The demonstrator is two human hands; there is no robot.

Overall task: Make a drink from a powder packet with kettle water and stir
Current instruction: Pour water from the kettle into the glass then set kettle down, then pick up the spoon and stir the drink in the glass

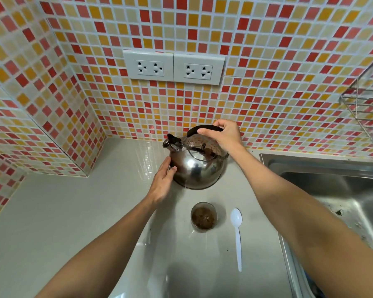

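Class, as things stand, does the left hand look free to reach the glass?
Probably yes: the left hand rests open against the kettle, holding nothing, and bare counter lies between it and the glass.

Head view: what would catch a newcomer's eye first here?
The shiny steel kettle stands at the back of the counter, the right hand on its black handle and the left hand against its side. Nearer, a glass of brown granules sits beside a white plastic spoon.

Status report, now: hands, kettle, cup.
Right hand closed on kettle handle; left hand flat against its side. Kettle on counter. Glass holds brown powder, spoon lying beside it. Nothing in the way.
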